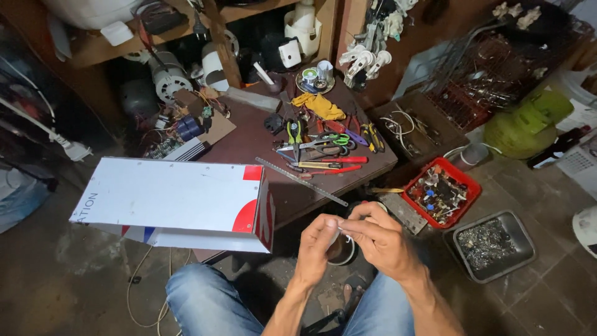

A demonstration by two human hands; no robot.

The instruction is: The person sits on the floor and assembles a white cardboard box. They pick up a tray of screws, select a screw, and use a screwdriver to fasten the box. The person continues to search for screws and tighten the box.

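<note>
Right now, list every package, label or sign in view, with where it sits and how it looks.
White box: long flat carton on the low table's left edge, white with red corner patches and blue trim underneath.
Red tray: square plastic bin of small parts on the floor, right of the table.
No screens visible.

One head-worn view looks steeply down from above; both hands sit close below it; low table [261, 149] lies just beyond them.
</note>
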